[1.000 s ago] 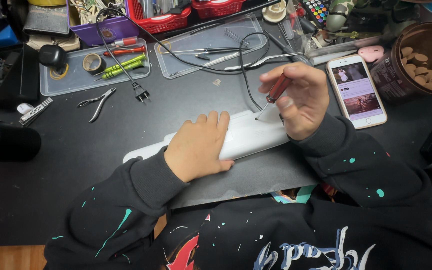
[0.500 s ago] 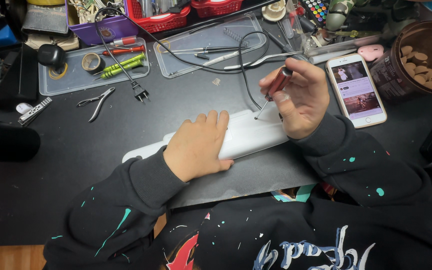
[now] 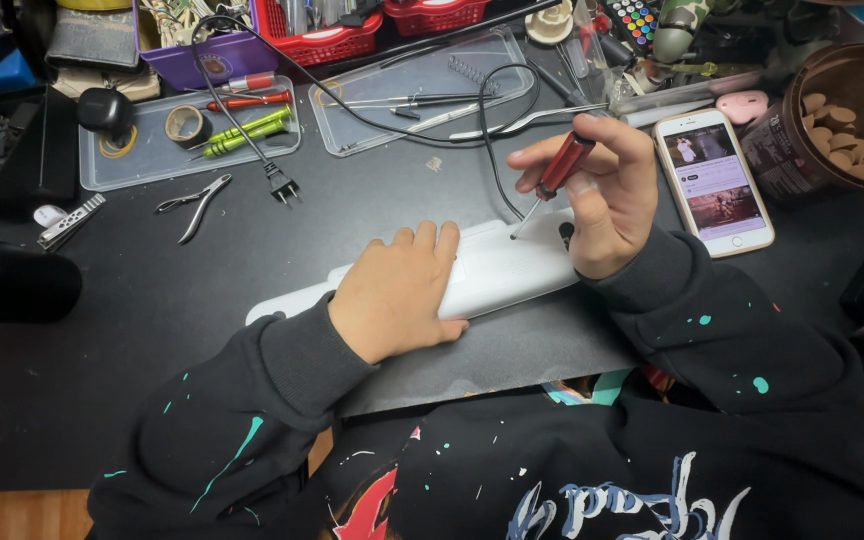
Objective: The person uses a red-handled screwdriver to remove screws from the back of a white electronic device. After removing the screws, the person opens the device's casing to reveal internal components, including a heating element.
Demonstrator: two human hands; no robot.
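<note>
left hand [image 3: 400, 290]: 1, fingers flat, pressing white device [image 3: 497, 270] on black mat [image 3: 152, 300]
right hand [image 3: 602, 195]: 1, fingers gripping red screwdriver [image 3: 555, 178], tip on device
trays: 2 clear
phone [image 3: 714, 180]: 1, right of the hand

A white plastic casing [image 3: 492, 270] lies on the black worktop [image 3: 152, 300], and the screwdriver [image 3: 557, 175] set against it has a red handle with a black band and a silvery shaft. The sleeves [image 3: 252, 420] are dark charcoal, flecked with teal and white paint spatter, and the chest of the sweatshirt [image 3: 612, 500] carries pale blue lettering and a red patch. Farther back sit two clear trays [image 3: 112, 175], two green-handled tools [image 3: 247, 135], red baskets [image 3: 327, 45], a purple bin [image 3: 217, 55], a black cable [image 3: 352, 110], a pink case [image 3: 742, 105] and a brown tub [image 3: 782, 150] of tan discs.
</note>
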